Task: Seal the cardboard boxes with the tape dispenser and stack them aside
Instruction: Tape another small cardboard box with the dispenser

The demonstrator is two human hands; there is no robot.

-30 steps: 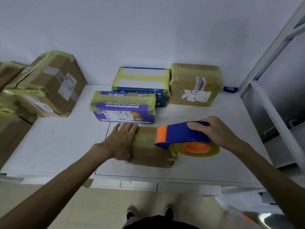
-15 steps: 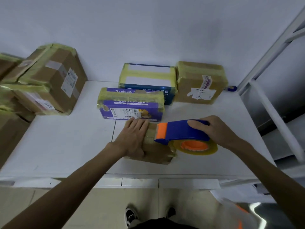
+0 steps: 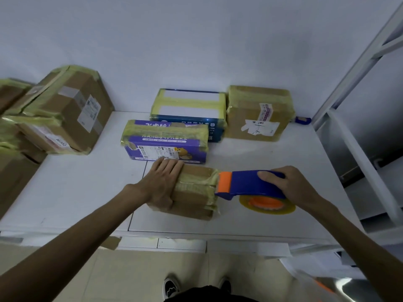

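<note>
Small cardboard box [image 3: 192, 192], centre frame on white table [image 3: 87, 188], pressed flat under left hand [image 3: 162, 182], fingers straight. Blue-orange tape dispenser [image 3: 248, 185], grasped by right hand [image 3: 292, 186], orange end touching box's right edge.

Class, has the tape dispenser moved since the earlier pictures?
Yes. The tape dispenser has slid right: its orange nose, earlier level with the purple box's right end, now lies beyond it.
</note>
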